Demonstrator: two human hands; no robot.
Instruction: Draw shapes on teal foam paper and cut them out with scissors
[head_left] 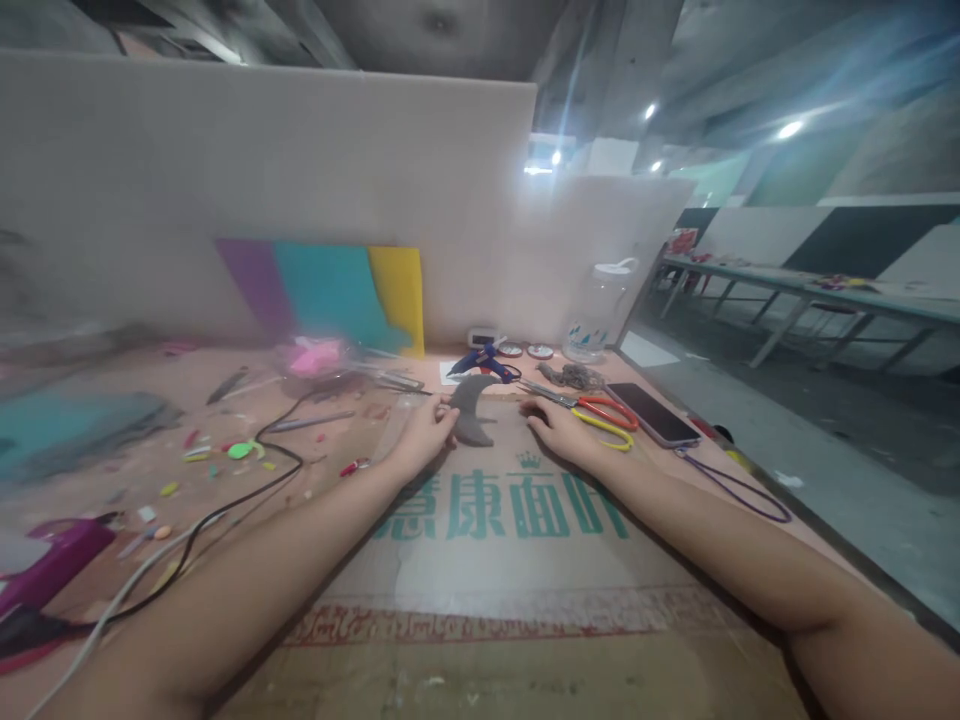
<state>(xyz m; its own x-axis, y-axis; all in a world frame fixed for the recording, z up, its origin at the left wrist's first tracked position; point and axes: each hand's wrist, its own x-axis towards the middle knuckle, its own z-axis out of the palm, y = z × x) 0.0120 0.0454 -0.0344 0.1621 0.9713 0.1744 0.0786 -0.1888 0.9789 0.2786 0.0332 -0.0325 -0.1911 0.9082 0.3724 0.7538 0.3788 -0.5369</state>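
Note:
Near the middle of the table, a dark grey crescent-shaped piece [472, 410] stands out against the printed board [480, 570]. My left hand [429, 432] pinches its left edge between thumb and fingers. To the right of the piece, my right hand [556, 425] rests on the board with nothing in it, its fingers apart and slightly curled. Scissors with red and yellow handles [609, 412] lie just beyond and right of my right hand. A blue glue gun [480, 360] is behind the grey piece.
A phone [651, 412] with a purple cord and a clear bottle [596, 315] are at the right. Cables, colourful scraps and a magenta glue gun [64, 565] lie left. A white panel [262, 160] rises behind.

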